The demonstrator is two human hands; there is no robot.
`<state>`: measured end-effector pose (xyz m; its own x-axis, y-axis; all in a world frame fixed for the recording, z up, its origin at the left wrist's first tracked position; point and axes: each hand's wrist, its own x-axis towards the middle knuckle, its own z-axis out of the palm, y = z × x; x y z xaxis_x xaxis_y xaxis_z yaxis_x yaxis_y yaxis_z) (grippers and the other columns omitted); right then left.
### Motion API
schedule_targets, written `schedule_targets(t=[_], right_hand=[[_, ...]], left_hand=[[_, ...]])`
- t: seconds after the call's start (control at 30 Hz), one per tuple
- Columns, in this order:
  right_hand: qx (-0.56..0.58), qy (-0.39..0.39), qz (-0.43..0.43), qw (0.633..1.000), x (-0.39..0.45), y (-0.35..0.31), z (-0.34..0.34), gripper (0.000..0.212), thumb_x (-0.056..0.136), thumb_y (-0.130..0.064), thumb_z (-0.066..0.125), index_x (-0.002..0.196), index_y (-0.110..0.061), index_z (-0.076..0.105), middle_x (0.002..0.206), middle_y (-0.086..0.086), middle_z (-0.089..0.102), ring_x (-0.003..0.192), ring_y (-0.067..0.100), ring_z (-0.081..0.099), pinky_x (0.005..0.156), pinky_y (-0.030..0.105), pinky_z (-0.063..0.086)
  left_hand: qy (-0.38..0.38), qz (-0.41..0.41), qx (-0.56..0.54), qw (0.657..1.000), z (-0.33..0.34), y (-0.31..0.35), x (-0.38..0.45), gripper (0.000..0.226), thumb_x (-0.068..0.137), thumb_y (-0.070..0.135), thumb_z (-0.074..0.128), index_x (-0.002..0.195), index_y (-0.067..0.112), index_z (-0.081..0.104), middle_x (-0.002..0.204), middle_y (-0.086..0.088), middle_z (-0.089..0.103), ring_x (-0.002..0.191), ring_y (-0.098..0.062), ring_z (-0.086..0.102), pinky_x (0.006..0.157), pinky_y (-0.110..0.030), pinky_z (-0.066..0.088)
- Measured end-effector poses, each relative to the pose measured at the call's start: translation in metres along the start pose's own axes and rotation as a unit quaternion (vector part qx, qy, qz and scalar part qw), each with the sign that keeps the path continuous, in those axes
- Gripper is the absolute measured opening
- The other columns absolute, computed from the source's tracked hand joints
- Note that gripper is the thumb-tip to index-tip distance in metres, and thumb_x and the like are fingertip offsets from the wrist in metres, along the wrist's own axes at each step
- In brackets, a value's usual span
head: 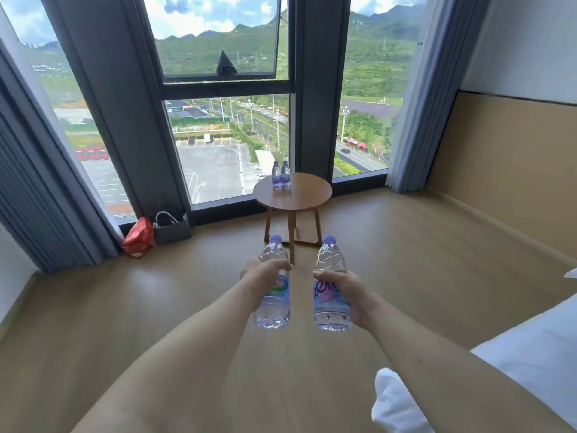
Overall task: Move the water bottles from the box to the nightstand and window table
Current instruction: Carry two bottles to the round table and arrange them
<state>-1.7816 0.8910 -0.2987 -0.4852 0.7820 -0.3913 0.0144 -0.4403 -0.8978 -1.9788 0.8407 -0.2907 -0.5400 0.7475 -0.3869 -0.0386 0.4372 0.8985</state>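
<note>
1. Left hand (263, 278) wraps one water bottle (272, 289) at mid-body, held upright in the air, well short of the round window table (307, 195).
2. Right hand (343, 292) wraps a second bottle (331, 287), upright, just beside the first.
3. Two more bottles (281, 174) stand touching at the table's far-left edge.
4. Red bag (139, 235) and grey bag (172, 231) on the floor left of the table.

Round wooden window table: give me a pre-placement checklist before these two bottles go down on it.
1. Left hand grips its clear purple-capped water bottle: ok.
2. Right hand grips its matching bottle: ok.
3. Both caps on: ok.
4. Round wooden table has bare top: ok.
5. Two bottles already standing at its far edge, upright: ok.
6. Table within reach: not ok, floor lies between.
</note>
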Motion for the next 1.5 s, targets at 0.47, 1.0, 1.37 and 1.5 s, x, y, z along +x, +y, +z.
schedule_targets(t=[0.47,1.0,1.37,1.5], right_hand=[[0.029,0.015,0.060,0.998,0.254,-0.070,-0.018,0.064,0.072,-0.017,0.088,0.125,-0.004,0.057,0.089,0.020,0.070,0.068,0.033,0.071,0.062,0.039,0.060],[0.078,-0.005,0.131,0.988,0.547,-0.204,-0.072,0.031,0.082,-0.014,0.078,0.106,-0.007,0.059,0.076,0.015,0.063,0.058,0.029,0.062,0.058,0.035,0.058],[0.087,0.031,0.113,0.989,0.745,-0.262,-0.064,0.024,0.081,-0.013,0.079,0.096,-0.009,0.061,0.068,0.013,0.064,0.051,0.027,0.062,0.051,0.033,0.055],[0.103,0.054,0.093,0.989,0.808,-0.296,-0.059,0.037,0.078,-0.028,0.084,0.101,-0.003,0.069,0.082,0.018,0.073,0.062,0.030,0.070,0.056,0.037,0.058]], left_hand=[[0.032,-0.047,0.025,0.998,0.029,0.068,0.242,0.068,0.066,0.034,0.088,0.120,0.021,0.049,0.103,-0.010,0.065,0.086,-0.025,0.071,0.071,-0.037,0.062],[0.068,-0.108,-0.009,0.992,0.100,0.200,0.519,0.056,0.066,0.032,0.086,0.109,0.017,0.053,0.102,-0.017,0.071,0.087,-0.032,0.075,0.086,-0.049,0.063],[0.005,-0.103,-0.047,0.994,0.133,0.261,0.745,0.062,0.070,0.034,0.087,0.118,0.010,0.055,0.108,-0.018,0.072,0.091,-0.032,0.075,0.092,-0.048,0.060],[-0.014,-0.105,-0.040,0.994,0.135,0.296,0.820,0.074,0.070,0.058,0.083,0.119,0.013,0.052,0.110,-0.013,0.070,0.093,-0.029,0.073,0.095,-0.045,0.058]])
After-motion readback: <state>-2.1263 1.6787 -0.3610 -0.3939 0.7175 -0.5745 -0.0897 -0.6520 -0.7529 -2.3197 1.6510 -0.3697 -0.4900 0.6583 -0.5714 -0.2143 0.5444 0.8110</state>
